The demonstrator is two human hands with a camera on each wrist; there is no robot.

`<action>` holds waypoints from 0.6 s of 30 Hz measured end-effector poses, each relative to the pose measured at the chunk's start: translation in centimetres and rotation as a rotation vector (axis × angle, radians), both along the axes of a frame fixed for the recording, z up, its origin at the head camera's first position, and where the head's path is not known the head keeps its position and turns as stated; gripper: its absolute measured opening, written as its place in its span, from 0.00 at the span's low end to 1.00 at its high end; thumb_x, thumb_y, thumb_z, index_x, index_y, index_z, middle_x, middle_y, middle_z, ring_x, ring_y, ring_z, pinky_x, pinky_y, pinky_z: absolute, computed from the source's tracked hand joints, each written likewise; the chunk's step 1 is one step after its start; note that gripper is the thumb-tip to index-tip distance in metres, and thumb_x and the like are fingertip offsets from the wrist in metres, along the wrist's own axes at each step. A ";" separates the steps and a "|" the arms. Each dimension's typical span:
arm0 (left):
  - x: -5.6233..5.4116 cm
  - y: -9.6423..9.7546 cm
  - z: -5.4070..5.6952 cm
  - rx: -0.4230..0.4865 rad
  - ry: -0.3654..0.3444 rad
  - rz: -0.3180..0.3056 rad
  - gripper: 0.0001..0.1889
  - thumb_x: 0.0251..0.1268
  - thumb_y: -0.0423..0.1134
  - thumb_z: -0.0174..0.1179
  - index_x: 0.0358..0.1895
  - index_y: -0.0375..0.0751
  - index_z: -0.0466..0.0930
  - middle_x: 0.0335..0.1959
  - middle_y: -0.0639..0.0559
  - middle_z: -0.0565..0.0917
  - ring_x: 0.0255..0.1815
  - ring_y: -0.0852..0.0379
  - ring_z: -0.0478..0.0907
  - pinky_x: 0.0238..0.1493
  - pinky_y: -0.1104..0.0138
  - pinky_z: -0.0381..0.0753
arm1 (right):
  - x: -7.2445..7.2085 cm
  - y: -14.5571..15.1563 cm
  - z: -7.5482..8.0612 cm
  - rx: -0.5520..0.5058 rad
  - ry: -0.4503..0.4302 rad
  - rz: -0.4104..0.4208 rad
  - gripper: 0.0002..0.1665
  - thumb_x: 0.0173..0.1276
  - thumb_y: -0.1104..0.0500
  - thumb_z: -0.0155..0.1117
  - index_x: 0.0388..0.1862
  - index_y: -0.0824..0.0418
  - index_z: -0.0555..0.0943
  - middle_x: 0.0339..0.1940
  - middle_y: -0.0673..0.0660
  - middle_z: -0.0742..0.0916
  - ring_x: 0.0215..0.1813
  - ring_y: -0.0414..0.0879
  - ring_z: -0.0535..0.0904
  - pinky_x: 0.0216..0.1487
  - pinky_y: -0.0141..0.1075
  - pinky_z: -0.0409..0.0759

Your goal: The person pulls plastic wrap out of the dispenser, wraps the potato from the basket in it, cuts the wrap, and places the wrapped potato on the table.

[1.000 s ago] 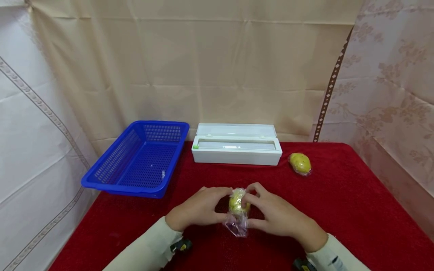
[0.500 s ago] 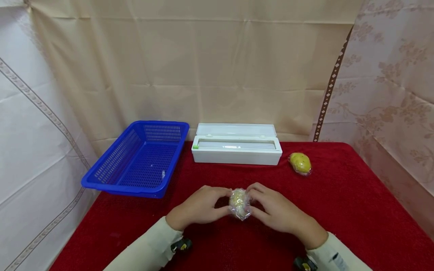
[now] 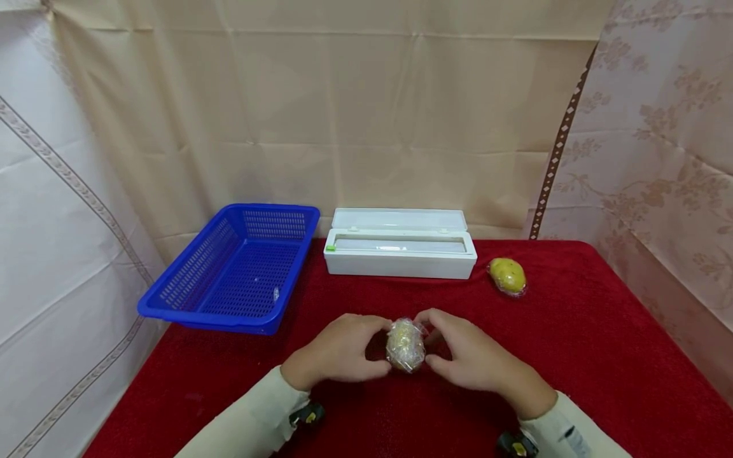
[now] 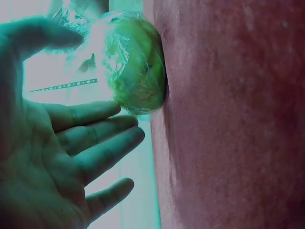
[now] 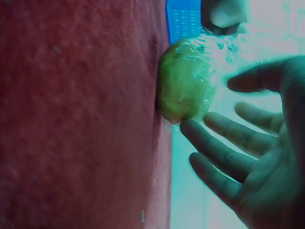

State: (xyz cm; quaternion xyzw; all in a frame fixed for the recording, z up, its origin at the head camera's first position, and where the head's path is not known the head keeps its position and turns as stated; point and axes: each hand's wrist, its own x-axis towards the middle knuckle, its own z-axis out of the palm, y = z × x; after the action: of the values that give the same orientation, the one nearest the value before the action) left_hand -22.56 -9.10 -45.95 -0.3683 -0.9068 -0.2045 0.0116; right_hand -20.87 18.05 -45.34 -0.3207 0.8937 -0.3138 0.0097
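A yellow potato (image 3: pixel 405 346) wrapped in crinkled cling film sits on the red cloth between both hands. In the left wrist view the film over the potato (image 4: pixel 138 67) is bunched toward its top. My left hand (image 3: pixel 346 350) is at its left side, fingers fairly straight and thumb apart. On the other side my right hand (image 3: pixel 472 353) has its fingers spread; in the right wrist view the fingertips lie close to the lower edge of the potato (image 5: pixel 186 86). Neither hand grips it.
Behind the hands stands a white cling film dispenser (image 3: pixel 401 266), its lid raised. A blue plastic basket (image 3: pixel 226 327) is on the left, with a small clear scrap inside. Another film-wrapped potato (image 3: pixel 507 276) lies at the right. Curtains hang behind the table (image 3: pixel 572 331).
The loose film tail that hung toward the person is now folded up over the potato. Both hands have loosened from it, their fingers and thumbs spreading slightly apart.
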 end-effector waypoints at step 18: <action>0.1 0.7 -0.1 0.081 -0.013 0.086 0.27 0.75 0.67 0.51 0.50 0.51 0.88 0.39 0.63 0.89 0.37 0.69 0.81 0.53 0.62 0.82 | 0.2 -0.7 -0.1 -0.012 -0.003 -0.089 0.29 0.71 0.41 0.70 0.65 0.42 0.70 0.51 0.40 0.85 0.45 0.35 0.87 0.46 0.37 0.87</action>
State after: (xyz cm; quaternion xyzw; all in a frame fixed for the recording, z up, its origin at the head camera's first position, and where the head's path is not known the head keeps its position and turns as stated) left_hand -22.48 -8.38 -46.09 -0.3267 -0.9129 -0.2430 0.0293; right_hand -20.67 17.35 -45.49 -0.2802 0.9052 -0.3196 -0.0046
